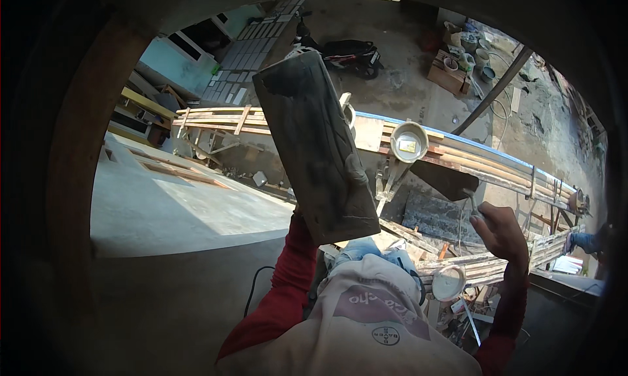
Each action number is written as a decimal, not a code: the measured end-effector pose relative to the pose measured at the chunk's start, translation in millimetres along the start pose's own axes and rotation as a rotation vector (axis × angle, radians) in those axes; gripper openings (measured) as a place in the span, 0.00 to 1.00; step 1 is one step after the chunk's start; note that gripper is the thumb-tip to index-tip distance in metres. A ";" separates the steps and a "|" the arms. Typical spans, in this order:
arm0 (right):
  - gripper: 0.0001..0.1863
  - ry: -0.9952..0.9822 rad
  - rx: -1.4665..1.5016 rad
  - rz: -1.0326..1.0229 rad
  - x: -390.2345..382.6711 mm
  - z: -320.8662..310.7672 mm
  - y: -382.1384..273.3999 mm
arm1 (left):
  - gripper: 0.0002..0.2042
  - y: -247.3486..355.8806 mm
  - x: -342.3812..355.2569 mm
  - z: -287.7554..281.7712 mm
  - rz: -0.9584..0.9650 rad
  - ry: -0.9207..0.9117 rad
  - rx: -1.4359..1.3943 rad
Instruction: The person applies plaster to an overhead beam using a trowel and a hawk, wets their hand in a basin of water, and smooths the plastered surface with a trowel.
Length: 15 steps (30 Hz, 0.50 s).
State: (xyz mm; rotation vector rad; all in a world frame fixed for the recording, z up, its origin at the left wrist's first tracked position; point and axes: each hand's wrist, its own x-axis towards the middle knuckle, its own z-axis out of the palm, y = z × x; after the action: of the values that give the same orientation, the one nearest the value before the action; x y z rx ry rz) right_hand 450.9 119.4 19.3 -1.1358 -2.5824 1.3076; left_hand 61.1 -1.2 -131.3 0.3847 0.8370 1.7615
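Right hand (pixel 502 231): fingers grip dark, tapering metal trowel (pixel 449 182). Left hand hidden behind long, dark, rectangular board (pixel 311 140); cannot tell its fingers' state.

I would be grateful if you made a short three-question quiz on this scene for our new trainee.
1. What tool does the person's right hand hold?
2. True or false: the motorbike stands on top of the planks.
3. What colour is the left sleeve, which reaches up to the long rectangular board?
(a) green
(b) red
(c) yellow

Key:
1. A trowel.
2. False; it stands on the ground beyond them.
3. (b) red.
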 end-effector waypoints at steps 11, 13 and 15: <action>0.17 0.943 -0.158 -0.935 162.3 105.0 -55.5 | 0.22 39.6 -67.0 -68.0 0.188 0.245 0.047; 0.19 1.064 -0.060 -0.982 176.0 89.6 -85.7 | 0.22 48.1 -79.1 -78.4 0.209 0.270 0.066; 0.14 1.195 0.156 -0.971 176.6 75.0 -128.3 | 0.22 53.0 -88.8 -87.5 0.214 0.287 0.080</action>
State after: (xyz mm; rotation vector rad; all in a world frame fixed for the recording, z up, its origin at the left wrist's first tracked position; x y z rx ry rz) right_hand 220.3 128.7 12.4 -0.2768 -1.6129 0.3495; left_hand 0.8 -122.0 -142.5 0.2853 1.1058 2.0166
